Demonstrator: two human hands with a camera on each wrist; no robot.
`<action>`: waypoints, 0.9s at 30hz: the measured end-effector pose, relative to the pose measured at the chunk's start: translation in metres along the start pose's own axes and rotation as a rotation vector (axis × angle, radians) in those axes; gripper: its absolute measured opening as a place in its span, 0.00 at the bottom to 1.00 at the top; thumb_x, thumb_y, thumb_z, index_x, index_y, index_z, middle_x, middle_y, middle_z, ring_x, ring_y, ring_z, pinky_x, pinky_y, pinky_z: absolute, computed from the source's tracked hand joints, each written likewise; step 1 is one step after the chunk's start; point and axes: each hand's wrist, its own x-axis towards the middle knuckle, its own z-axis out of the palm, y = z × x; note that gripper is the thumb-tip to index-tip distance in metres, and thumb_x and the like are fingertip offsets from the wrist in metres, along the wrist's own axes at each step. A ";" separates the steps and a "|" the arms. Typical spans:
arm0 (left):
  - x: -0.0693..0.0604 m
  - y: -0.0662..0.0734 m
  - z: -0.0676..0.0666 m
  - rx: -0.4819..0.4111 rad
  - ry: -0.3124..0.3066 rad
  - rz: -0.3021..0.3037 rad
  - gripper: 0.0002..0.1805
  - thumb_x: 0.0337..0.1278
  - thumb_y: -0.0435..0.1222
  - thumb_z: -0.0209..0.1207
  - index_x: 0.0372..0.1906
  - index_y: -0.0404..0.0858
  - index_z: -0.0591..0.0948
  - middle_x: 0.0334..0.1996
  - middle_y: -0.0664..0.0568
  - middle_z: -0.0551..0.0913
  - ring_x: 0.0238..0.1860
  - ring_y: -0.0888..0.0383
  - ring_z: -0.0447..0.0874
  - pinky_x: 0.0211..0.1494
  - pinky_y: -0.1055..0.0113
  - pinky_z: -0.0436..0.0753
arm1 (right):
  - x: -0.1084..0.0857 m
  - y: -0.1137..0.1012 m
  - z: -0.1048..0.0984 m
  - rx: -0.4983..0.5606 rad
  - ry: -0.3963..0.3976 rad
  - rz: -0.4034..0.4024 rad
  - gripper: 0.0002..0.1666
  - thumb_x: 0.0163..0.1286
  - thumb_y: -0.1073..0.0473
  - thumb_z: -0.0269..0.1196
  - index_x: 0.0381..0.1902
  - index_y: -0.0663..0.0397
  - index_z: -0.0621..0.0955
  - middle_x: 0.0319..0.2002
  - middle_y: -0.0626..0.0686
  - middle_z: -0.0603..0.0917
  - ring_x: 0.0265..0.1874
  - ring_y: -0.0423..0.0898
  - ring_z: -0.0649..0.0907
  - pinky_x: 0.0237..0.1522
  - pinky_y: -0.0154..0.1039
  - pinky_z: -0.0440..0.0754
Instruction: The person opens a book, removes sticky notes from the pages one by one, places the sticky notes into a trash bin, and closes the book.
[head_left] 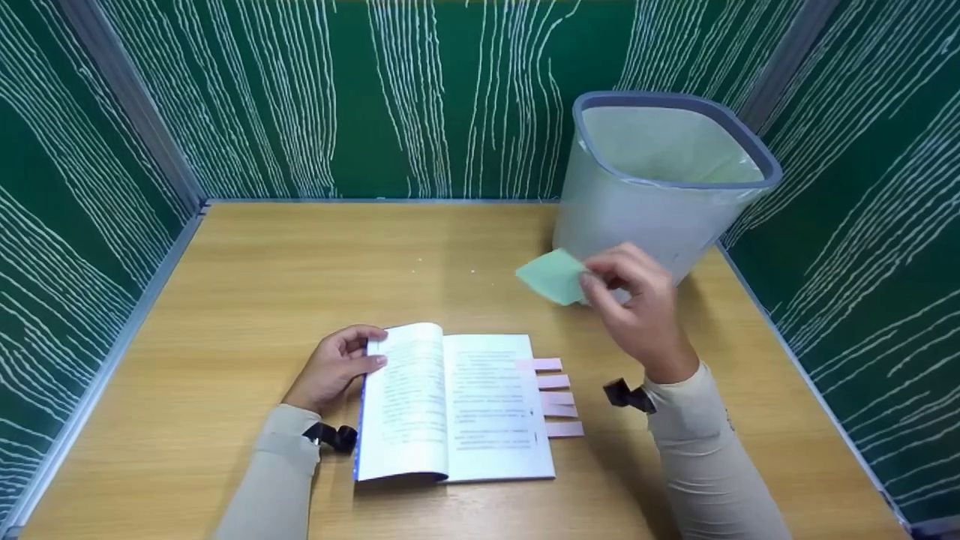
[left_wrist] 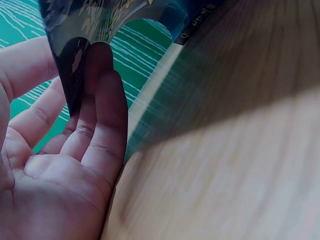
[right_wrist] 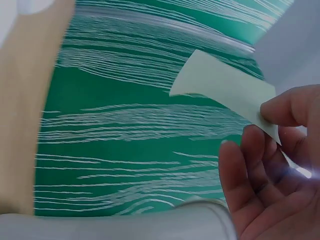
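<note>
An open book (head_left: pixel 487 405) lies on the table, its left part raised a little. My left hand (head_left: pixel 334 367) grips the book's left edge, thumb on the page and fingers behind the cover; the left wrist view shows the dark printed cover (left_wrist: pixel 72 65) between thumb and fingers (left_wrist: pixel 107 110). Several pink sticky tabs (head_left: pixel 564 429) stick out from the right page's edge. Above and right of the book, my right hand (head_left: pixel 637 307) pinches a light green sticky note (head_left: pixel 553 276) by one corner. In the right wrist view the note (right_wrist: pixel 220 82) looks slightly curved.
A white trash bin (head_left: pixel 630 217) with a grey rim and a liner stands at the back right, just behind my right hand. Green walls (head_left: pixel 510 97) with white wavy lines enclose the wooden table (head_left: pixel 300 270) at the back and sides. Tiny white specks lie behind the book.
</note>
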 end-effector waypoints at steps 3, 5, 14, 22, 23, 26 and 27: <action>0.000 -0.001 0.001 0.012 0.002 0.001 0.25 0.57 0.23 0.68 0.60 0.26 0.77 0.54 0.39 0.79 0.47 0.52 0.85 0.47 0.66 0.88 | 0.007 -0.014 -0.009 -0.002 0.073 0.056 0.05 0.64 0.77 0.68 0.37 0.70 0.87 0.33 0.58 0.83 0.31 0.41 0.80 0.36 0.27 0.82; 0.000 -0.002 0.001 0.024 0.002 -0.007 0.25 0.57 0.23 0.69 0.60 0.26 0.77 0.54 0.39 0.79 0.47 0.52 0.85 0.47 0.65 0.88 | 0.010 -0.020 -0.016 -0.006 0.115 0.088 0.06 0.64 0.76 0.68 0.39 0.68 0.87 0.33 0.57 0.84 0.30 0.42 0.80 0.36 0.27 0.82; 0.000 0.000 -0.001 0.049 0.004 -0.005 0.26 0.58 0.26 0.70 0.60 0.27 0.77 0.55 0.38 0.79 0.48 0.50 0.84 0.48 0.64 0.88 | 0.025 -0.013 -0.038 0.063 0.410 0.145 0.08 0.64 0.70 0.72 0.39 0.71 0.86 0.33 0.61 0.88 0.26 0.46 0.85 0.34 0.30 0.85; 0.000 0.000 0.000 0.055 0.006 -0.006 0.25 0.57 0.26 0.70 0.59 0.27 0.78 0.55 0.39 0.79 0.47 0.52 0.84 0.47 0.66 0.87 | 0.026 -0.014 -0.043 0.231 0.631 0.084 0.12 0.60 0.74 0.72 0.39 0.80 0.82 0.36 0.69 0.86 0.29 0.54 0.90 0.37 0.37 0.88; 0.000 0.000 0.000 0.057 0.000 -0.002 0.25 0.57 0.26 0.70 0.59 0.26 0.78 0.55 0.39 0.79 0.47 0.52 0.84 0.47 0.66 0.87 | 0.026 -0.014 -0.044 0.252 0.644 0.075 0.13 0.60 0.75 0.72 0.39 0.81 0.82 0.35 0.70 0.86 0.29 0.54 0.90 0.37 0.38 0.88; 0.000 0.002 0.000 0.057 -0.013 -0.001 0.25 0.58 0.26 0.69 0.60 0.26 0.77 0.54 0.40 0.79 0.46 0.53 0.84 0.46 0.67 0.87 | 0.026 -0.012 -0.046 0.254 0.666 0.072 0.13 0.60 0.76 0.71 0.40 0.82 0.81 0.36 0.71 0.85 0.30 0.55 0.90 0.38 0.38 0.89; -0.001 0.003 -0.001 0.058 -0.014 -0.002 0.25 0.58 0.25 0.69 0.60 0.25 0.77 0.54 0.40 0.79 0.46 0.53 0.84 0.46 0.67 0.87 | 0.026 -0.011 -0.046 0.246 0.672 0.083 0.13 0.61 0.75 0.71 0.40 0.82 0.81 0.36 0.71 0.86 0.31 0.55 0.90 0.39 0.39 0.89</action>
